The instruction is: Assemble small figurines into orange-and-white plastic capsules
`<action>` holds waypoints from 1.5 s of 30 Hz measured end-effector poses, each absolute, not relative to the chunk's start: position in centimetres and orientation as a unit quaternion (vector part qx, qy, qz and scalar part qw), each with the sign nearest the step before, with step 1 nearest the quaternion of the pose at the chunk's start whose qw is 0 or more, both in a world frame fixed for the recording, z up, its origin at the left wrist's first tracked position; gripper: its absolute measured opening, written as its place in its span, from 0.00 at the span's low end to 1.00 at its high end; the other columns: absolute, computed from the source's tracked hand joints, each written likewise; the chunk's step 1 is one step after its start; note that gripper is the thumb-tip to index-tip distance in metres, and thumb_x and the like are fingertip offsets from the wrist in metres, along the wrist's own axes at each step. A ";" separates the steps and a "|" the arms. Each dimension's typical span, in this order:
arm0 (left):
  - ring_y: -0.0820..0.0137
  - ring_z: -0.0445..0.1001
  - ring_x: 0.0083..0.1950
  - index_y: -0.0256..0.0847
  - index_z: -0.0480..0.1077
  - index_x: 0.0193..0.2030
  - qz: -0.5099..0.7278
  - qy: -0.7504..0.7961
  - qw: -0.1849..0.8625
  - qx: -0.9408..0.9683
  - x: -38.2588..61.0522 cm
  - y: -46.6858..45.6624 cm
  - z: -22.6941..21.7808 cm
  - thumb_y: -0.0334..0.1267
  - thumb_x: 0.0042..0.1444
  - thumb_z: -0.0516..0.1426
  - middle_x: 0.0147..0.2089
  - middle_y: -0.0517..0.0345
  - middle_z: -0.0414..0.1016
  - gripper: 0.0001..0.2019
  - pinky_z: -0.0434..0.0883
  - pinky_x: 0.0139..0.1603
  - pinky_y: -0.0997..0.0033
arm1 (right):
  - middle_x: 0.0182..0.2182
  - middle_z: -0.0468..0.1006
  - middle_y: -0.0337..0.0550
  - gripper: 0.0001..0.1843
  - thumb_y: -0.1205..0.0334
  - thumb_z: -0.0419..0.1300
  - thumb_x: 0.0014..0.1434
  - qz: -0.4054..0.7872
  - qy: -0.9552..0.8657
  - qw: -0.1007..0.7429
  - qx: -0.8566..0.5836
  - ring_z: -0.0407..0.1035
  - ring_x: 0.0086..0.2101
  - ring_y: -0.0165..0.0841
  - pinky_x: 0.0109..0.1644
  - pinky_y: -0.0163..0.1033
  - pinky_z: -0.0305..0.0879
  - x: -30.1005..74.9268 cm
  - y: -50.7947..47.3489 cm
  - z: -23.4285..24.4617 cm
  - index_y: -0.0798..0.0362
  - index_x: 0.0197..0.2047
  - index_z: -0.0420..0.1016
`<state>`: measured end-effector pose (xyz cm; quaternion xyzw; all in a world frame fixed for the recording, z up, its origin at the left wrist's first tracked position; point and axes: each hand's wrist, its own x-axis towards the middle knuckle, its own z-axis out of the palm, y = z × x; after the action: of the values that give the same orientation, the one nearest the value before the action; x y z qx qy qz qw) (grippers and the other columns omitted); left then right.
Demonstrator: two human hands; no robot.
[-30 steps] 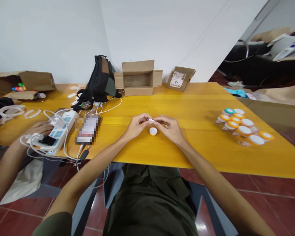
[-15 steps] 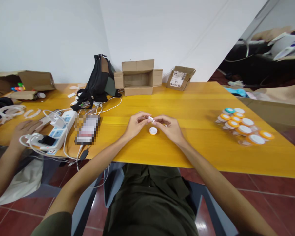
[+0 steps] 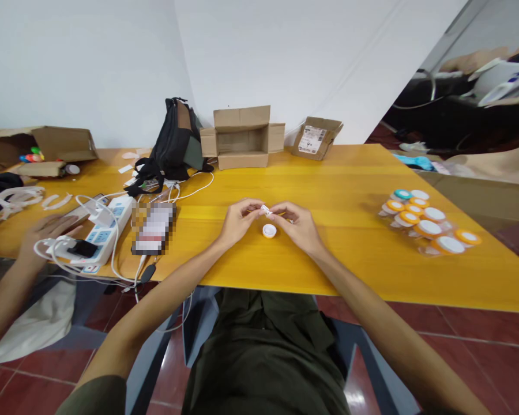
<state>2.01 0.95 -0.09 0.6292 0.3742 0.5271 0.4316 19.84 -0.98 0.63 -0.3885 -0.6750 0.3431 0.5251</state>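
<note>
A small white piece (image 3: 265,210) with dark marks, too small to name, is pinched at the fingertips of both my hands, just above the table. My left hand (image 3: 241,220) grips it from the left with thumb and fingers. From the other side my right hand (image 3: 297,223) closes on it the same way. Right below the fingers a round white lid with an orange rim (image 3: 269,231) lies on the table, hollow side up. Off to the right stands a group of several clear jars (image 3: 428,229) with orange, white and teal lids.
At the back of the yellow table (image 3: 354,190) are an open cardboard box (image 3: 242,144), a smaller labelled box (image 3: 316,138) and a black backpack (image 3: 173,141). Left of me lie a phone (image 3: 154,227), a power strip (image 3: 108,230) with cables, and another person's hand (image 3: 47,233).
Both my hands stay in place with the small white piece, which appears turned very slightly. The other person's hand at the left has shifted a little.
</note>
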 end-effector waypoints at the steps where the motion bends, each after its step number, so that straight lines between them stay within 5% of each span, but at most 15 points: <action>1: 0.65 0.81 0.42 0.41 0.81 0.39 0.527 0.373 0.432 0.629 2.0 1.0 -0.1 0.39 0.52 0.66 0.42 0.54 0.84 0.08 0.76 0.47 0.66 | 0.33 0.84 0.41 0.13 0.46 0.67 0.57 0.343 -0.676 0.525 -0.387 0.78 0.36 0.37 0.39 0.43 0.73 19.9 -1.0 0.6 0.47 0.33 0.80; 11: 0.66 0.81 0.40 0.42 0.82 0.41 0.518 0.359 0.463 0.623 2.1 0.8 0.0 0.39 0.54 0.65 0.44 0.53 0.85 0.09 0.78 0.44 0.66 | 0.42 0.85 0.46 0.18 0.42 0.69 0.54 0.376 -0.661 0.524 -0.385 0.79 0.45 0.43 0.46 0.48 0.76 19.7 -1.0 0.6 0.48 0.30 0.77; 26: 0.68 0.79 0.40 0.39 0.79 0.36 0.523 0.355 0.462 0.622 2.3 0.5 0.4 0.38 0.54 0.65 0.40 0.55 0.83 0.06 0.75 0.44 0.69 | 0.42 0.86 0.46 0.19 0.42 0.72 0.51 0.411 -0.639 0.528 -0.379 0.79 0.48 0.43 0.53 0.49 0.74 19.6 -1.2 0.8 0.48 0.29 0.77; 45: 0.68 0.80 0.41 0.40 0.79 0.40 0.526 0.333 0.464 0.630 2.3 0.5 0.4 0.40 0.55 0.65 0.41 0.54 0.84 0.08 0.75 0.44 0.69 | 0.36 0.85 0.42 0.19 0.43 0.74 0.47 0.428 -0.615 0.545 -0.377 0.79 0.44 0.42 0.50 0.48 0.75 19.6 -0.7 0.3 0.47 0.31 0.77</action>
<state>2.31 0.54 0.40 0.6299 0.3333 0.5258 0.4644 19.61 -0.75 0.31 -0.3768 -0.6146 0.4283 0.5448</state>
